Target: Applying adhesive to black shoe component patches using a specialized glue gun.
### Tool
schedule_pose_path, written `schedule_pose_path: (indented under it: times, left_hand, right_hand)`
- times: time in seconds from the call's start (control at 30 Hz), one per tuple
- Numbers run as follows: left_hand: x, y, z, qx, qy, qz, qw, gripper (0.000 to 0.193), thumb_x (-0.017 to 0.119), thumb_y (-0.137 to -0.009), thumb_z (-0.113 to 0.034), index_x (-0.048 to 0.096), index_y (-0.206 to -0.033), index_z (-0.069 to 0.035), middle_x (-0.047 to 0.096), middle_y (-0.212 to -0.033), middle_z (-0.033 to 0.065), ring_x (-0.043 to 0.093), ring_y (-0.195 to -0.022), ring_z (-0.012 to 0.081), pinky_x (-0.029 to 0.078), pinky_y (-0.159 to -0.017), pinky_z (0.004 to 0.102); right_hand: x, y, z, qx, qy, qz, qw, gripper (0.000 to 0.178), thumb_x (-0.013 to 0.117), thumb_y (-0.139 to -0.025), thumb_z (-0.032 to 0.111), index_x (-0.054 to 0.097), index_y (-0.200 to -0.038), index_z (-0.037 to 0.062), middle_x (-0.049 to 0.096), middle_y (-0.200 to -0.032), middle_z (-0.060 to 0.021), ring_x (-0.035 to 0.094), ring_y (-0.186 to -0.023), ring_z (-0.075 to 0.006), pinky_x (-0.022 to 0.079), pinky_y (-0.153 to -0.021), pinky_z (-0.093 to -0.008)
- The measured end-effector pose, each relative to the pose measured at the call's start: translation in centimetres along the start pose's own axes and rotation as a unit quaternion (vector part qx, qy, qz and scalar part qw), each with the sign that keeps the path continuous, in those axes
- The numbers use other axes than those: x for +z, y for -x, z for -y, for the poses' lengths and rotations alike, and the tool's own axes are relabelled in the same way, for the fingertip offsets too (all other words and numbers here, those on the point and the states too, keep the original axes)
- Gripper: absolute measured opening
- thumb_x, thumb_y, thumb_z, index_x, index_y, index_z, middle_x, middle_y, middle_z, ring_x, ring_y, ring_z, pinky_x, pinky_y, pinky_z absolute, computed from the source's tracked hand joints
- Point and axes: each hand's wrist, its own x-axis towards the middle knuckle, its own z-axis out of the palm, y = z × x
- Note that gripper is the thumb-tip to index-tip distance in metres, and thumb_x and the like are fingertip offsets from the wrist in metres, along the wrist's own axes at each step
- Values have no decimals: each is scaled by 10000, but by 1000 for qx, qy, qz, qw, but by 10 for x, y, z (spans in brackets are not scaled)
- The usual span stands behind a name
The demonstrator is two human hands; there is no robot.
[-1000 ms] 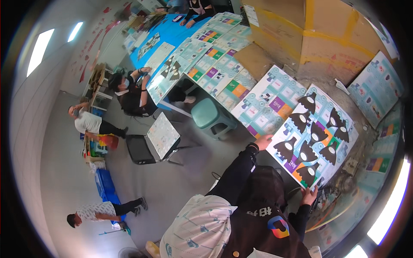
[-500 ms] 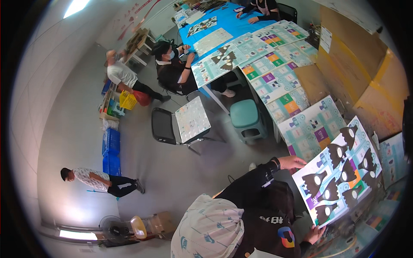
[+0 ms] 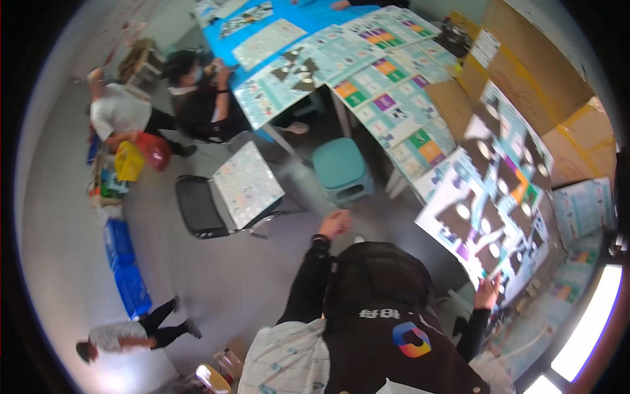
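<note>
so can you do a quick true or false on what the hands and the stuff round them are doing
1. The left hand grips the big printed sheet. False: it hangs free, apart from the sheet.
2. The right hand is at that sheet's lower edge. True.
3. A teal stool stands beside the table. True.
4. The black chair has nothing on it. False: a printed board lies across it.

Glossy paper poster [image 3: 499, 197], seemingly plastic stool [image 3: 341, 167]
</note>
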Motion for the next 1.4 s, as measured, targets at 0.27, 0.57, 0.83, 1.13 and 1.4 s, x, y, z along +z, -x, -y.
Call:
schedule_pose_path:
  times: [0.27, 0.57, 0.83, 1.13, 1.4]
  left_hand:
    - [-87, -61, 66, -122, 63, -170, 976, 743, 732, -828, -449, 413, -1361, -43, 613, -1173, 129, 640, -903, 240, 531, -710, 378]
    - [-102, -280, 68, -30, -40, -272, 961, 1128, 845, -643, -539, 338, -1371, 156, 488, -1341, 315, 501, -1253, 368, 419, -1033, 402]
    - [-102, -377, 28, -37, -7, -75, 996, 1035, 850, -654, -497, 351, -1374, 54, 572, -1250, 201, 665, -942, 306, 558, -619, 365]
    - [-191, -332, 91, 198, 14, -309, 930, 928, 802, -771, -370, 332, -1372, 161, 553, -1271, 249, 591, -1119, 285, 485, -929, 363]
    - [-208, -96, 92, 123, 151, -46, 980, 586, 349, -1033, -469, 398, -1427, -38, 539, -1367, 136, 532, -1227, 253, 419, -1039, 369]
  right_hand:
    - [85, -33, 47, 28, 98, 80, 992, 594, 554, -886, -58, 397, -1425, 135, 571, -1115, -17, 560, -863, -109, 491, -734, -256]
    - [170, -48, 66, 62, 245, 145, 957, 632, 435, -892, -100, 303, -1478, 98, 508, -1301, -64, 555, -1040, -78, 505, -731, -165]
    - [253, -52, 44, 17, 288, 102, 952, 590, 427, -850, -138, 371, -1402, 61, 590, -1230, -132, 668, -935, -190, 565, -663, -220]
    - [300, -63, -54, 192, 268, 227, 916, 572, 547, -852, -90, 390, -1389, 29, 632, -1156, -195, 703, -858, -260, 623, -632, -307]
    - [343, -58, -165, 318, 272, 335, 844, 488, 523, -909, -61, 385, -1376, -33, 640, -1120, -152, 682, -900, -209, 610, -708, -297]
